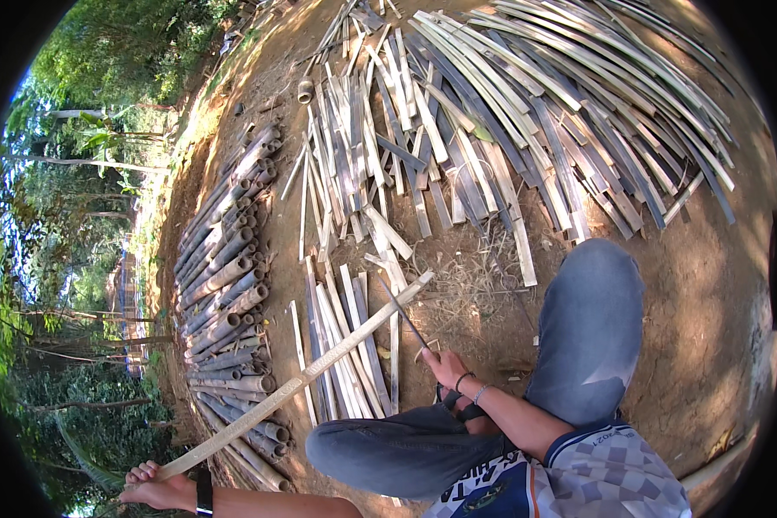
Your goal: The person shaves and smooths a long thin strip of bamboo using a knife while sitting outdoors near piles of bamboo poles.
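My left hand [157, 489], at the lower left with a dark band on its wrist, is closed around one end of a long pale bamboo strip [295, 384]. The strip slants up to the right, across the front of my left knee, and its far end sits near the middle of the view. My right hand [447, 369] grips the handle of a knife [408, 321], whose narrow dark blade points up and to the left. The blade's tip lies close to the strip's far end; whether they touch I cannot tell.
Split bamboo slats [354, 337] lie beyond my left knee, and a large spread of more slats [527, 95] covers the ground ahead. Whole bamboo poles [233, 276] are stacked at the left. Thin shavings [470, 281] litter the dirt before my bent legs [591, 319].
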Action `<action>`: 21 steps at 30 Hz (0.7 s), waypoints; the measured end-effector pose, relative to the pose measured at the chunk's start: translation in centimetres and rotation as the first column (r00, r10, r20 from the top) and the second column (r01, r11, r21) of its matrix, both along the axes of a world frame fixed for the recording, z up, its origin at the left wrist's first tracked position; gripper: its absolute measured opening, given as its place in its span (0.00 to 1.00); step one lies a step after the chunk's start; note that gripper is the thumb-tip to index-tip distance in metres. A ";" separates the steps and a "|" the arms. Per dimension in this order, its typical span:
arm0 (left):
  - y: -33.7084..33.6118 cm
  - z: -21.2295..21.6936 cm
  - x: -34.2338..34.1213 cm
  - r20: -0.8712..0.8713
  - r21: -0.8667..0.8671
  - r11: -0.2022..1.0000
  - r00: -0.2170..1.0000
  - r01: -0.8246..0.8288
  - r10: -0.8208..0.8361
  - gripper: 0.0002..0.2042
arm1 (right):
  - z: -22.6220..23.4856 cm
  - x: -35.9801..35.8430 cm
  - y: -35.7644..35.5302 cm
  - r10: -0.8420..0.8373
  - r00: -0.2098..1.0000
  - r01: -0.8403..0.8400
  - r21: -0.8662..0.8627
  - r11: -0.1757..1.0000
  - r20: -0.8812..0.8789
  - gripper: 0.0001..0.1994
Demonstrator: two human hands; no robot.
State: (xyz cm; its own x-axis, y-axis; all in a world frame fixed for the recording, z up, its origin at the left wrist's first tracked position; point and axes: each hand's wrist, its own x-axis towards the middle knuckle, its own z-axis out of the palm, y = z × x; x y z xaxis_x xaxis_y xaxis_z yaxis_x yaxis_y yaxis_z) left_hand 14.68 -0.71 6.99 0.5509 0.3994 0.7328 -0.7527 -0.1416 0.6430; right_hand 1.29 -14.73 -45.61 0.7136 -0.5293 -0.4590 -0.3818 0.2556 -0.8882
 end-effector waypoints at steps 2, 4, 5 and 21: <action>-0.2 -0.1 -0.5 0.011 -0.007 1.000 1.000 -0.014 0.014 0.22 | 0.8 -0.2 -0.3 0.007 1.000 -0.006 0.068 0.998 -0.017 0.32; -0.6 -0.3 -0.8 0.034 -0.018 1.000 0.999 -0.023 0.024 0.22 | 0.9 -0.2 -0.3 0.024 1.000 -0.023 0.114 0.993 -0.005 0.33; -0.7 -0.2 -0.7 0.034 -0.015 1.000 0.999 -0.023 0.023 0.22 | 0.5 -0.1 0.0 0.036 0.999 -0.038 0.126 0.991 0.016 0.33; -0.5 0.0 0.2 0.028 0.005 1.000 0.999 -0.016 0.015 0.24 | 0.5 0.2 -0.6 -0.027 0.988 0.046 0.126 0.991 -0.152 0.35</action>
State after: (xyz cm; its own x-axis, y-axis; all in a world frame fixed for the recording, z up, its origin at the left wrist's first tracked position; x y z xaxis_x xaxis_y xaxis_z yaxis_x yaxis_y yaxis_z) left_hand 14.85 -1.22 7.01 0.5237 0.4035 0.7503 -0.7682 -0.1569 0.6207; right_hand 1.48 -15.37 -45.06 0.6128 -0.4834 -0.6251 -0.4965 0.3799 -0.7805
